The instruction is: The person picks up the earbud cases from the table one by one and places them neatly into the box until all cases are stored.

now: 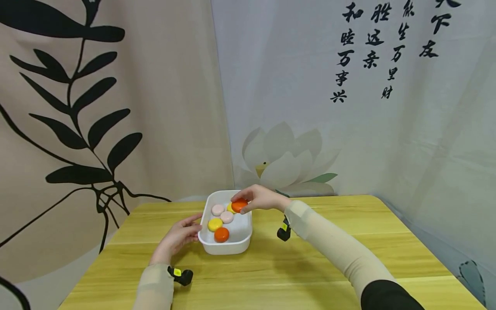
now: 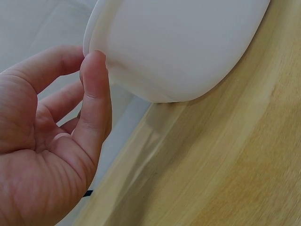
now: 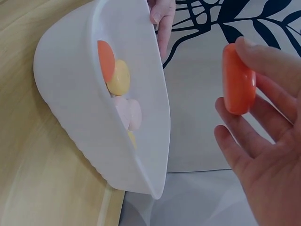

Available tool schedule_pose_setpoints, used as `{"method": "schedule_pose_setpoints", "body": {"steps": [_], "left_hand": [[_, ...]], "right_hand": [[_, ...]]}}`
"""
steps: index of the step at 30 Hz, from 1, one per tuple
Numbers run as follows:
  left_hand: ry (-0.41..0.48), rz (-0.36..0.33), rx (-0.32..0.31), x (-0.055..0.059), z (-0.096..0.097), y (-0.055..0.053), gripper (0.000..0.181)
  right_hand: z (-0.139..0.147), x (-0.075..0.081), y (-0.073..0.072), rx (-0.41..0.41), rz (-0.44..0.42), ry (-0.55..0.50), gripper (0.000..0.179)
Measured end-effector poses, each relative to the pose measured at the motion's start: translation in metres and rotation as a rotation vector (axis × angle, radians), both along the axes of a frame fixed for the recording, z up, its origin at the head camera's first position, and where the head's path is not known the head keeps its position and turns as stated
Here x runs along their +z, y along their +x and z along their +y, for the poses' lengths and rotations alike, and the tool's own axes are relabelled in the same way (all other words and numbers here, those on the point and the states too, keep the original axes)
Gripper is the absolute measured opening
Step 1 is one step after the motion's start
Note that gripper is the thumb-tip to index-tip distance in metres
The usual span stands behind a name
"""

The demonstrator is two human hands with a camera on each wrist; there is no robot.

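Observation:
A white rectangular plastic tub with rounded corners stands on the table. My left hand pinches its left rim, thumb on one side and fingers on the other, as the left wrist view shows. Above the tub's far right part, my right hand holds a glossy orange disc between thumb and fingers, raised over the rim. Inside the tub lie a second orange disc, a yellow disc and two pale pink discs. Another yellow disc is partly hidden behind the held one.
The wooden table reaches back to a fabric backdrop printed with black leaves, a lotus and writing. The tub sits near the table's far edge. Small black cameras are strapped to both wrists.

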State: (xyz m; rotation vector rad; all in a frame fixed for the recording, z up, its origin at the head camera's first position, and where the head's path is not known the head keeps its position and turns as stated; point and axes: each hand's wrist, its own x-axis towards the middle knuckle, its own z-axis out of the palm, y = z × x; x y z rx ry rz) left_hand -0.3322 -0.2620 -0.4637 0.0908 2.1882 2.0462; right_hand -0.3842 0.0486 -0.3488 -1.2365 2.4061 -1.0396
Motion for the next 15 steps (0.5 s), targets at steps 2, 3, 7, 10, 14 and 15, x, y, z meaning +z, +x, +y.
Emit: {"method": "schedule_pose_setpoints", "body": {"steps": [2, 3, 7, 10, 14, 15], "left_hand": [[0.002, 0.0, 0.001, -0.0003, 0.0001, -0.0003, 0.054], [0.001, 0.0, 0.001, -0.0005, 0.0002, -0.0004, 0.055], [0.004, 0.0, -0.001, -0.0014, 0.0002, -0.001, 0.056], [0.001, -0.001, 0.0, -0.0019, 0.0, -0.0012, 0.055], [0.004, -0.003, 0.001, -0.0017, -0.0001, -0.0011, 0.054], [0.007, -0.004, 0.002, -0.0015, -0.0002, -0.001, 0.054]], "right_hand": [[-0.0008, 0.001, -0.0003, 0.0, -0.003, 0.004, 0.04], [-0.0011, 0.0014, -0.0007, 0.001, -0.004, 0.004, 0.04], [-0.0024, 0.0021, -0.0026, 0.0, 0.005, 0.011, 0.039], [-0.0043, 0.0024, -0.0036, -0.002, 0.022, 0.032, 0.039], [-0.0086, 0.0028, -0.005, -0.008, 0.041, 0.071, 0.039], [-0.0097, 0.0027, -0.0054, -0.009, 0.047, 0.082, 0.039]]}}
